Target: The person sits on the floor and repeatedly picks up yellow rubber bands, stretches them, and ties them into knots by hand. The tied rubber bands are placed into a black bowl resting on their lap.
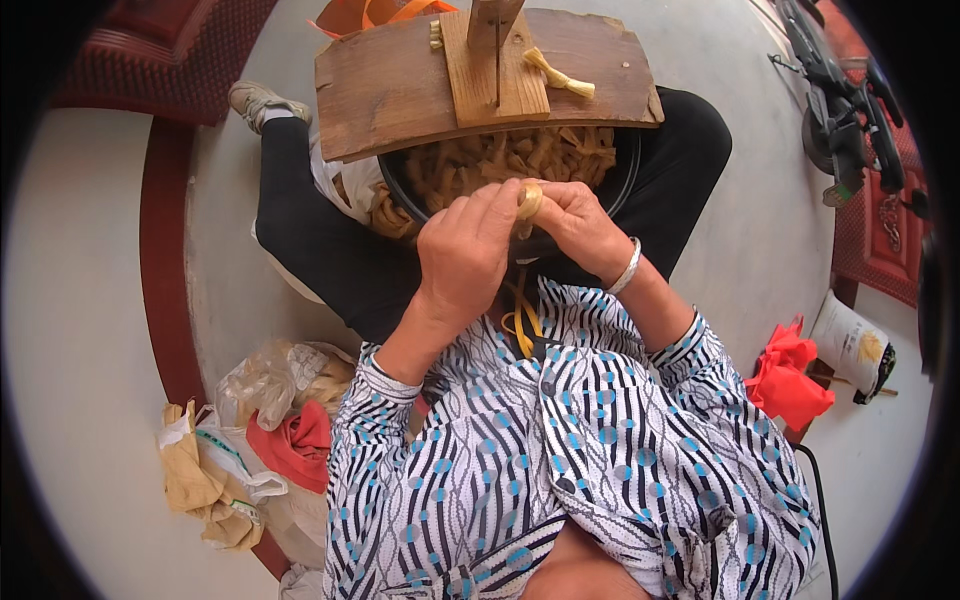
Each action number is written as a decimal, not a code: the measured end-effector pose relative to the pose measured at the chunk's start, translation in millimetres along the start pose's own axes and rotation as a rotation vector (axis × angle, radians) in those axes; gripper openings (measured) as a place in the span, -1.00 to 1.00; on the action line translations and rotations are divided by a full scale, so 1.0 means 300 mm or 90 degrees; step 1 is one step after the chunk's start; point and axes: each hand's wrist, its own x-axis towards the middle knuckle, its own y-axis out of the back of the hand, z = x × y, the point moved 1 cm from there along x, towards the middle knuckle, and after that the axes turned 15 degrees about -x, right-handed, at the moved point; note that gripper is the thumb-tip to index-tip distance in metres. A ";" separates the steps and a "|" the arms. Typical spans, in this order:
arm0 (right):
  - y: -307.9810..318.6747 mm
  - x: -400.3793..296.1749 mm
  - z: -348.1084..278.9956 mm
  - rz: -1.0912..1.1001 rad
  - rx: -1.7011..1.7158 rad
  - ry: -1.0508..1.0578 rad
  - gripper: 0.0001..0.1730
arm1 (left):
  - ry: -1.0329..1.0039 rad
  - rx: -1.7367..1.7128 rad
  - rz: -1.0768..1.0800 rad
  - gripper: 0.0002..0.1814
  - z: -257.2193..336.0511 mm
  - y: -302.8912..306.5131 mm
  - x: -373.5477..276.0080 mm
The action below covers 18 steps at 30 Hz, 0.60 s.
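My left hand [469, 244] and my right hand [589, 225] meet above a black basin [628, 187]. Between their fingertips is a small coiled bundle [529, 201] of pale yellow, straw-like strip; both hands pinch it, and the fingers hide part of it. Many folded tan pieces [517, 157] fill the basin below. Across its far side lies a wooden board [390, 94], with a lighter wood block [480, 97] on it. An upright wooden post [486, 26] with a thin dark blade or slot rises there. A tied pale bundle [559, 76] rests right of the post.
Left of the basin is a white plastic bag [341, 180] with tan pieces. Plastic bags [259, 382] and a red cloth [296, 446] lie at lower left. To the right are a red bag [787, 379], a white sack [847, 337] and a black wheeled frame [832, 124].
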 end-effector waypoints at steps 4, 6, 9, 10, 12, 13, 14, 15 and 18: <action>0.003 -0.009 0.008 -0.159 0.499 -0.051 -0.64 | 0.008 -0.139 0.028 -0.61 -0.039 -0.038 0.014; 0.027 -0.003 0.009 -0.145 0.426 -0.047 -0.71 | 0.047 -0.193 0.003 -0.59 -0.028 -0.028 0.019; 0.033 0.000 -0.017 -0.030 0.162 -0.015 -0.78 | 0.069 -0.264 -0.027 -0.57 -0.002 -0.006 0.041; 0.028 0.005 -0.034 0.016 0.062 0.006 -0.80 | 0.081 -0.244 -0.023 -0.59 0.008 -0.003 0.050; 0.018 0.016 -0.037 0.157 -0.217 0.167 -0.83 | 0.105 -0.200 -0.013 -0.63 0.030 -0.008 0.064; 0.011 0.021 -0.041 0.226 -0.356 0.250 -0.83 | 0.147 -0.190 -0.008 -0.67 0.032 -0.013 0.068; -0.003 0.016 -0.053 0.250 -0.381 0.287 -0.84 | 0.189 -0.180 -0.004 -0.70 0.029 -0.020 0.075; -0.006 0.010 -0.061 0.266 -0.391 0.300 -0.85 | 0.229 -0.172 0.001 -0.72 0.021 -0.027 0.083; -0.004 0.003 -0.086 0.327 -0.447 0.366 -0.91 | 0.294 -0.335 0.056 -0.78 -0.043 -0.055 0.075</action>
